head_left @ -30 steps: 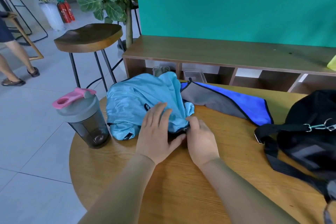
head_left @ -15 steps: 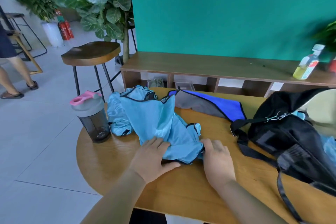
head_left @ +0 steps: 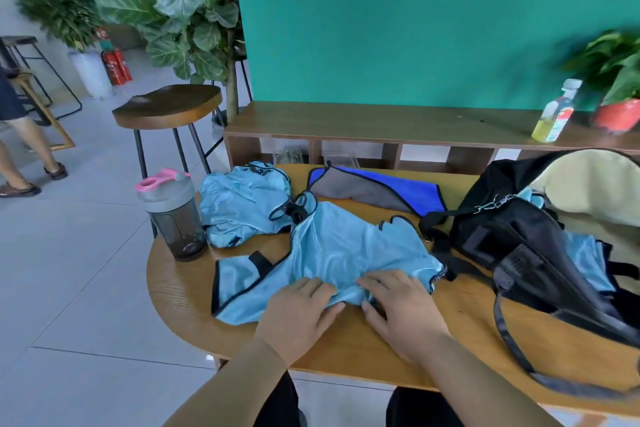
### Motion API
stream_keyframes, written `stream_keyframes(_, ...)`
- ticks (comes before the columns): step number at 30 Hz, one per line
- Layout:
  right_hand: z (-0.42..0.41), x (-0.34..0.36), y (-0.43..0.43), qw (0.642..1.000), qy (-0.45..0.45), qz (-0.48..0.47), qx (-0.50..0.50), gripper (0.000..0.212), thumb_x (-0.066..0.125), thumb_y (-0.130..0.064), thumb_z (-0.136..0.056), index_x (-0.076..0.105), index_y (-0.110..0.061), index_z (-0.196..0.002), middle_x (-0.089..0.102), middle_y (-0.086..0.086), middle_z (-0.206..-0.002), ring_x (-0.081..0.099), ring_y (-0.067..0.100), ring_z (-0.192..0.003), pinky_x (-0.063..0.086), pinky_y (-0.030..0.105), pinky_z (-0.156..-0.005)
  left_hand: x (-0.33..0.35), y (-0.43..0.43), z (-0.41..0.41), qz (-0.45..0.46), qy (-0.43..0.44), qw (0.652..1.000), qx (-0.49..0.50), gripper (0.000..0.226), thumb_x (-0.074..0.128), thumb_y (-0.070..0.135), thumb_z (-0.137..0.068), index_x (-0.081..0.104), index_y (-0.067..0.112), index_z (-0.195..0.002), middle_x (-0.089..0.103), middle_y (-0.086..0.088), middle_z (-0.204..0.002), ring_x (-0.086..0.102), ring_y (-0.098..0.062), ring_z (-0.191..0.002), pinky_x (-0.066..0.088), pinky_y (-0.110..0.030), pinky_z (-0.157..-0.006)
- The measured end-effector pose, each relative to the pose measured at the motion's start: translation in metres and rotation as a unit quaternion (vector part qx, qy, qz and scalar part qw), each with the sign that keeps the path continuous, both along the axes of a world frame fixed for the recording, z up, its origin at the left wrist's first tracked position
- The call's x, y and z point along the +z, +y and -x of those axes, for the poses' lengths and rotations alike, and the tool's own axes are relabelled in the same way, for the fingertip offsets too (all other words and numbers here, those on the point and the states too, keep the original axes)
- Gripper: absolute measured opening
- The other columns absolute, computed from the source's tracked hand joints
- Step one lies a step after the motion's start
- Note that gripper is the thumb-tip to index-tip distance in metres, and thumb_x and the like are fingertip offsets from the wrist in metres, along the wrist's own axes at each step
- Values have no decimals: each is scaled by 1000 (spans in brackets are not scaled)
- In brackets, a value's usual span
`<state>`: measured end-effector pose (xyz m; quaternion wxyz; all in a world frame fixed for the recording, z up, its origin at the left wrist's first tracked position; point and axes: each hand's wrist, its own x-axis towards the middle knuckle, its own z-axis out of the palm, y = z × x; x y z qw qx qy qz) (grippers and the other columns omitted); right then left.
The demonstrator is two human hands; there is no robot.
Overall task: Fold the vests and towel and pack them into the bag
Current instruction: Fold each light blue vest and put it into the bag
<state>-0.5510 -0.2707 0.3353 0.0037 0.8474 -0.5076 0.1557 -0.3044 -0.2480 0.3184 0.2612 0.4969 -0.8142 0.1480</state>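
A light blue vest [head_left: 332,250] with black trim lies spread on the round wooden table [head_left: 180,291]. My left hand [head_left: 298,317] and my right hand [head_left: 403,308] rest side by side on its near edge, fingers laid over the bunched fabric. A second light blue vest [head_left: 242,206] sits crumpled at the back left. Behind them lies a blue and grey towel [head_left: 377,189]. The black bag [head_left: 512,239] stands open at the right, with light blue cloth [head_left: 585,253] showing inside it.
A grey shaker bottle [head_left: 175,218] with a pink lid stands at the table's left edge. The bag's strap [head_left: 519,360] trails over the near right of the table. A wooden stool [head_left: 169,107] and a low shelf [head_left: 381,125] with a drink bottle [head_left: 554,113] stand behind.
The vest has been pulled off the crumpled pile toward me and spread out. Both hands moved nearer with it. The view has tilted up and shows more of the bag.
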Motion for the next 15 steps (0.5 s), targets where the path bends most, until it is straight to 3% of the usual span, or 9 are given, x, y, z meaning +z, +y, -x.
stream_keyframes(3,-1,-2,-7,992,15,-39,-123,60,33,-59,-101,44,-36,-155,41,-14,-158,30,13,-150,25,35,-126,3,7,2,-27,6,1000,8,40,57,62,-99,63,27,-116,62,7,-108,60,-19,-100,52,-36,-85)
stream_keyframes(6,-2,-3,-7,982,21,-42,-184,66,32,-58,-102,35,-28,-162,29,-6,-169,12,21,-160,11,42,-131,1,8,-2,-63,12,987,150,61,51,75,-93,60,26,-128,61,3,-125,57,-26,-120,45,-52,-107)
stream_keyframes(9,-2,2,-1,986,-3,15,-165,63,45,-50,-100,42,-27,-158,34,-4,-167,21,24,-157,24,44,-128,-4,11,0,-87,25,974,207,68,44,78,-94,62,24,-130,64,0,-128,58,-29,-124,47,-53,-109)
stream_keyframes(12,0,-2,3,999,-25,23,-20,53,52,-53,-99,52,-37,-150,50,-15,-151,44,12,-141,43,36,-114,-3,12,0,-69,30,985,156,56,44,70,-98,68,24,-119,67,4,-122,60,-25,-117,54,-41,-96)
stream_keyframes(15,4,-7,-1,998,-65,22,-7,35,62,-53,-96,69,-38,-127,62,-21,-128,54,7,-125,51,33,-100,-1,13,2,-52,31,996,61,49,53,68,-98,68,25,-119,68,9,-117,61,-19,-109,54,-36,-90)
